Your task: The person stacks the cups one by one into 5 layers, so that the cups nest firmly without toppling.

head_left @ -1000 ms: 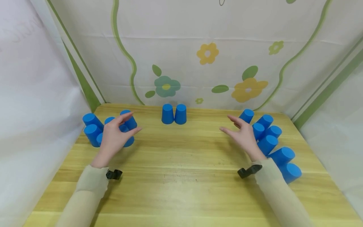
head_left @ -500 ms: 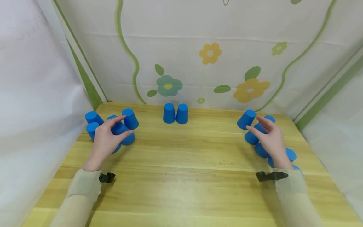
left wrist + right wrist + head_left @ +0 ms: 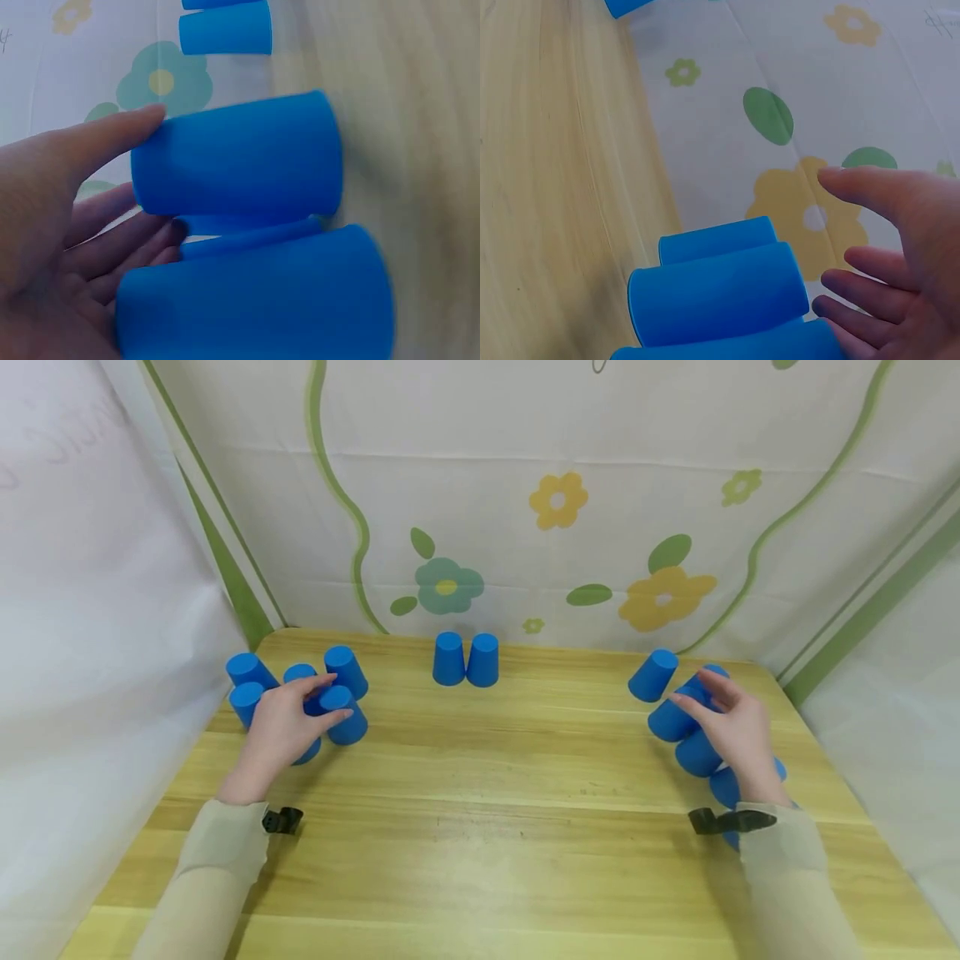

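Cups (image 3: 347, 672) in blue, tapered and upside down, stand on a wood-grain desk (image 3: 480, 860), narrow bases up, wide mouths down, long axes upright. At the inner edge of the left-side cluster, the left hand (image 3: 281, 727) has its grip on one of them, the pinched cup (image 3: 349, 725): thumb on one side and forefinger on the other, both near the base. Seen from the left wrist, its base points toward the palm and its mouth toward the desk, the axis nearly parallel to that of a neighbouring cup (image 3: 255, 300). The right hand's (image 3: 738, 727) grip is released over the right-side cups (image 3: 669, 722), thumb spread from the fingers, fingertips just beside one cup; whether they touch it I cannot tell. Well apart from both hands, a central pair (image 3: 482, 662) stands upright side by side near the far edge, before a flower-print cloth (image 3: 480, 493).
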Tool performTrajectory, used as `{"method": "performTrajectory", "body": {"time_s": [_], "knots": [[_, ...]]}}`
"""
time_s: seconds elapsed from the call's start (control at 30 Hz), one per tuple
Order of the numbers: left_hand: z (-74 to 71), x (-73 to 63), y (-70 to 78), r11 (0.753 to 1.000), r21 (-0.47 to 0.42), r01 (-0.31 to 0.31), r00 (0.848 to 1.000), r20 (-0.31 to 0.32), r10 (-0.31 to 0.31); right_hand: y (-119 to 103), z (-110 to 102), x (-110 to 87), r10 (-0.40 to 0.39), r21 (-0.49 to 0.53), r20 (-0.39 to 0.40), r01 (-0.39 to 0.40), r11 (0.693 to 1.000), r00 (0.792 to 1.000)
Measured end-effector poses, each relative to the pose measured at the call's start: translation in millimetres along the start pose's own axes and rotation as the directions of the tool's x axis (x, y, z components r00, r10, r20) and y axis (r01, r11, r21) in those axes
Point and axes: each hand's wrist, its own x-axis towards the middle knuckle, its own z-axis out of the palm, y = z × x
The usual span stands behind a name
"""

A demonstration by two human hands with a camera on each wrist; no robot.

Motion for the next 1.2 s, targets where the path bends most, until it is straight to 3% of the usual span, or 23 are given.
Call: {"method": "performTrajectory", "body": {"time_s": [0.2,0.53,0.7,0.93,1.2], "knots": [[-3.8,6.2,1.7,1.000,0.013,0.006,0.997,0.076,-0.007,4,-1,3.0,-0.004,-0.059,0.021,0.005,0.998,1.000],[2.3,13.2,0.9,1.000,-0.014,0.004,1.000,-0.001,-0.004,7,-4,7.0,-0.010,-0.106,0.042,0.015,0.994,0.999],[8.1,19.0,9.2,0.995,-0.094,0.030,1.000,0.001,-0.030,9,-5,7.3,-0.016,-0.129,0.043,0.021,0.991,0.999],[18.9,26.7,25.2,0.981,-0.182,0.070,0.997,0.054,-0.061,11,-6,8.4,-0.022,-0.156,0.038,0.028,0.987,0.999],[32.9,35.6,39.3,0.975,-0.214,0.053,0.998,0.042,-0.045,15,-8,12.0,-0.010,-0.188,0.084,0.026,0.982,0.996]]}}
